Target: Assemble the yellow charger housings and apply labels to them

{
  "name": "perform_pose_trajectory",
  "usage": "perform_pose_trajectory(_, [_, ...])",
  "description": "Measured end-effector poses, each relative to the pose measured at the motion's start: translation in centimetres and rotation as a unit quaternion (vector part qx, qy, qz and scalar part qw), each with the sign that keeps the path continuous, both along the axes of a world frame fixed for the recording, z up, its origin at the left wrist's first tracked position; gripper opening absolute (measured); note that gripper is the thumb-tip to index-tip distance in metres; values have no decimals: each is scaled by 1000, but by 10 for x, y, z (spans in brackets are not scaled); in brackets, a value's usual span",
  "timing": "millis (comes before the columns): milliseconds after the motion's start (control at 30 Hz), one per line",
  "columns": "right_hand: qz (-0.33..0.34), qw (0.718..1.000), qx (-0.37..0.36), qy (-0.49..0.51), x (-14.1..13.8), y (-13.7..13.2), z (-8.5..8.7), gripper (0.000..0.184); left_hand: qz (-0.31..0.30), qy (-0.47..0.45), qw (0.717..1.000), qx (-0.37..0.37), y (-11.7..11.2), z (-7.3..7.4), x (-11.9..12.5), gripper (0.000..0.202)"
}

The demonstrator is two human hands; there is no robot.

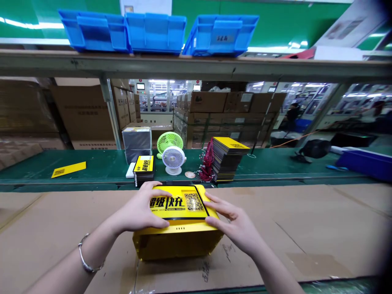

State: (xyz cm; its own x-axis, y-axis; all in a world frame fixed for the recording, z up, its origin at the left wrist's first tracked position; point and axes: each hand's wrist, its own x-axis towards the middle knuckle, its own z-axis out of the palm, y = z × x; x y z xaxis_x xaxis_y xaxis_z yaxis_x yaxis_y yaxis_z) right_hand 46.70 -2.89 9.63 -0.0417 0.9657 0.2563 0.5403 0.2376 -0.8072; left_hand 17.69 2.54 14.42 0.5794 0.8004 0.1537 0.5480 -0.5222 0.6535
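A yellow box-shaped housing (177, 245) with an open, hollow front stands on the cardboard in front of me. On its top lies a yellow printed panel (174, 213) with a black border, black characters and a QR code. My left hand (142, 208) grips the panel's left side, thumb near the front edge and fingers reaching over the print. At the right side my right hand (232, 222) holds the panel's edge, its fingertips by the QR code and its thumb at the front corner. Whether the panel sits flush in the housing, I cannot tell.
Behind the housing stand a small stack of printed panels (143, 165), a white fan (173, 158), a green fan (170, 141), bundled red wires (207, 163) and a tall panel stack (226, 161). A loose yellow panel (69, 169) lies left. Blue bins (156, 34) sit on the overhead shelf.
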Motion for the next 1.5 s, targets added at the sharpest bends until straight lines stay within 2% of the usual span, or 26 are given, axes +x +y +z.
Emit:
perform_pose_trajectory(400, [62, 996, -38, 55, 14, 5, 1, 47, -16, 30, 999, 15, 4, 3, 12, 70])
perform_pose_trajectory(567, [49, 997, -61, 0, 11, 5, 13, 44, -31, 96, 994, 52, 5, 0, 15, 86])
perform_pose_trajectory(633, [53, 996, -54, -42, 12, 5, 18, 48, -41, 114, 991, 64, 4, -5, 9, 83])
perform_pose_trajectory(700, [70, 994, -48, -69, 15, 7, 22, 63, -47, 118, 990, 57, 2, -12, -4, 78])
perform_pose_trajectory(767, [99, 991, -55, -64, 20, 14, 22, 84, -37, 110, 993, 35, -1, -18, -19, 75])
perform_pose_trajectory(833, [134, 988, -67, -27, 23, 28, 21, 96, -12, 96, 995, 17, -4, -23, -33, 74])
perform_pose_trajectory(900, [142, 987, -78, 14, 22, 46, 19, 90, 10, 89, 996, 12, -7, -25, -39, 72])
perform_pose_trajectory(933, [124, 989, -75, 8, 20, 56, 19, 79, 19, 92, 995, 13, -8, -26, -38, 72])
perform_pose_trajectory(1000, [53, 995, -48, -63, 8, 74, 19, 46, 38, 107, 993, 27, -10, -26, -29, 73])
perform_pose_trajectory(1033, [15, 993, -29, -110, 0, 80, 20, 35, 47, 115, 992, 39, -11, -25, -22, 74])
perform_pose_trajectory(1100, [-32, 983, 6, -179, -22, 84, 22, 38, 51, 129, 988, 66, -12, -24, -3, 75])
perform_pose_trajectory(1133, [-30, 978, 22, -204, -34, 81, 23, 39, 43, 136, 987, 78, -13, -23, 7, 75])
perform_pose_trajectory(1200, [27, 965, 54, -256, -57, 69, 25, 42, 12, 144, 985, 93, -12, -21, 24, 76])
perform_pose_trajectory(1267, [110, 941, 66, -312, -69, 53, 28, 59, -19, 141, 985, 94, -11, -20, 31, 78])
perform_pose_trajectory(1333, [169, 925, 43, -339, -66, 40, 30, 68, -40, 131, 986, 91, -8, -20, 26, 81])
perform_pose_trajectory(1367, [177, 922, 29, -344, -58, 36, 31, 69, -44, 130, 986, 90, -7, -19, 20, 80])
perform_pose_trajectory(1433, [163, 923, 6, -348, -39, 32, 31, 70, -38, 135, 987, 84, -6, -19, 3, 76])
perform_pose_trajectory(1500, [116, 929, -13, -351, -24, 32, 29, 72, -17, 147, 986, 70, -6, -19, -10, 74])
